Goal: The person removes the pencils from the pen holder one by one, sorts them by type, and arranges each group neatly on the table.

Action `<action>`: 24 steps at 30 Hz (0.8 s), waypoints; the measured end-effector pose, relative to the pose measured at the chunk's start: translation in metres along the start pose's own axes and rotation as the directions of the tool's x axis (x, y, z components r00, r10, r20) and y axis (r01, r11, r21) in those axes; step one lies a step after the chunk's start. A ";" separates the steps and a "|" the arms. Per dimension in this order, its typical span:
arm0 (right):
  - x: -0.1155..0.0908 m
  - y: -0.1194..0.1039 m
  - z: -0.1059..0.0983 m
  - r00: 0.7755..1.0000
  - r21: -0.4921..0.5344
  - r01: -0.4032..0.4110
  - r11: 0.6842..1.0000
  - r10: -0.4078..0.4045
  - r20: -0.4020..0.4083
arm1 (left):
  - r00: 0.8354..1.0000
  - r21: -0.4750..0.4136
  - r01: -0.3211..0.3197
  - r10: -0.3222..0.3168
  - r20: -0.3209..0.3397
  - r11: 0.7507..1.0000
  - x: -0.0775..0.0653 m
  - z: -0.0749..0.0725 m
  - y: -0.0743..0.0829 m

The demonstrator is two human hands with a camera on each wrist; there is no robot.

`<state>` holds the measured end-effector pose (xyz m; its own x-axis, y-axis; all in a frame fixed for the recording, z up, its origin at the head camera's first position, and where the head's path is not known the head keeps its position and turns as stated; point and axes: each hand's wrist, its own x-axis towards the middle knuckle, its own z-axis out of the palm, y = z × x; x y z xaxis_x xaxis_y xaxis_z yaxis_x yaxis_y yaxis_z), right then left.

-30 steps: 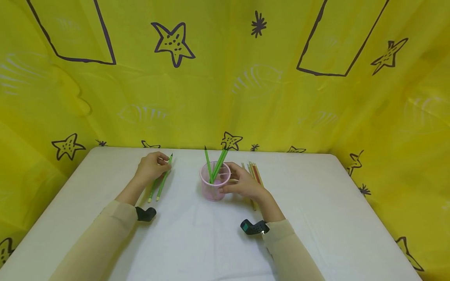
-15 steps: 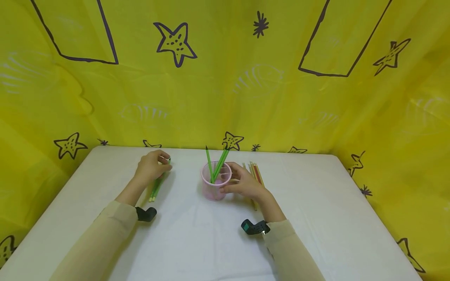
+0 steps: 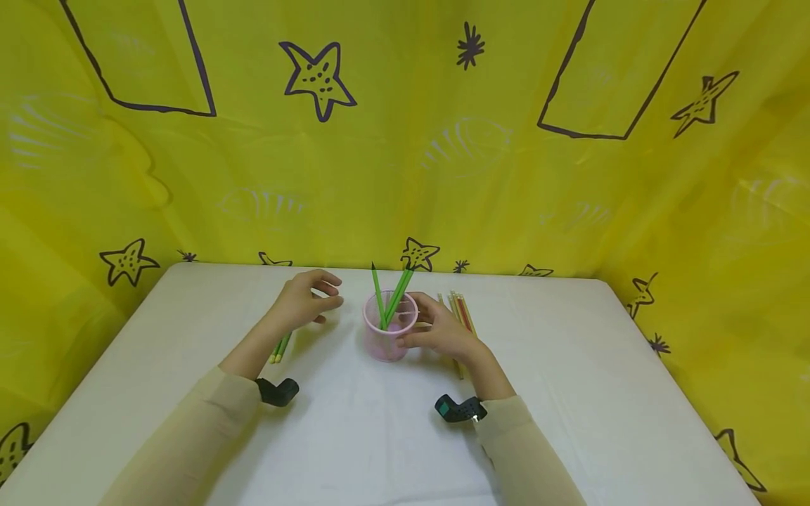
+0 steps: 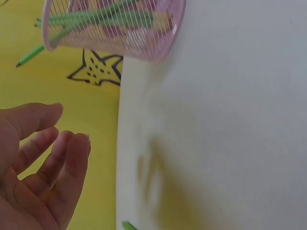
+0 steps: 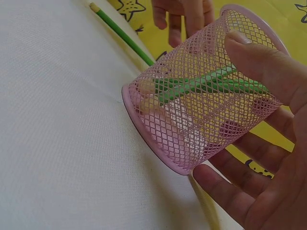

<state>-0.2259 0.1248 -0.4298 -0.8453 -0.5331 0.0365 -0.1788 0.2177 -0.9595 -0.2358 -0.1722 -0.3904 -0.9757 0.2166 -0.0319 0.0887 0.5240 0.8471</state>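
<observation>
A pink mesh pencil cup (image 3: 386, 344) stands on the white table with several green pencils (image 3: 396, 299) leaning inside it, tips up. My right hand (image 3: 443, 330) holds the cup from its right side; in the right wrist view the thumb lies along the mesh and the fingers curl round the other side. Left of the cup, my left hand (image 3: 306, 302) hovers over the table with loosely bent fingers. Nothing lies between its thumb and fingers in the left wrist view. Two green pencils (image 3: 281, 348) lie side by side below it, partly hidden by the hand.
Behind the right hand lie several yellowish and red pencils (image 3: 464, 313), partly covered by it. A yellow curtain (image 3: 380, 176) with starfish drawings hangs along the table's back and sides. The white tablecloth (image 3: 354, 436) stretches across the front.
My left hand has let go of a green pencil, which now lies beside the other one, and has moved right toward the cup. The right hand stays on the cup.
</observation>
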 end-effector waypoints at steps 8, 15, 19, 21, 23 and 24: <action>0.000 -0.001 0.000 1.000 0.015 0.010 1.000 -0.010 0.006 | 0.996 -0.200 -0.062 0.074 0.053 0.978 0.000 0.018 0.019; 0.000 0.000 0.000 1.000 0.001 0.004 1.000 -0.004 0.004 | 0.996 -0.308 -0.034 0.059 0.072 0.951 0.005 0.035 0.022; 0.000 0.000 0.001 1.000 0.004 0.000 1.000 0.000 -0.001 | 0.996 -0.335 -0.027 0.053 0.069 0.942 0.008 0.041 0.024; -0.001 0.000 0.000 1.000 0.005 0.001 1.000 -0.001 0.000 | 0.997 -0.334 -0.020 0.044 0.067 0.942 0.009 0.043 0.026; -0.001 -0.001 0.000 1.000 0.016 0.007 1.000 -0.007 0.006 | 0.997 -0.334 -0.014 0.038 0.067 0.943 0.011 0.045 0.027; -0.001 -0.001 0.000 1.000 0.018 0.009 1.000 -0.010 0.009 | 0.997 -0.332 -0.007 0.032 0.069 0.943 0.011 0.046 0.029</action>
<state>-0.2250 0.1247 -0.4292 -0.8389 -0.5426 0.0432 -0.1777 0.1980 -0.9640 -0.2347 -0.1173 -0.3908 -0.9561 0.2900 -0.0413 0.0243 0.2190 0.9754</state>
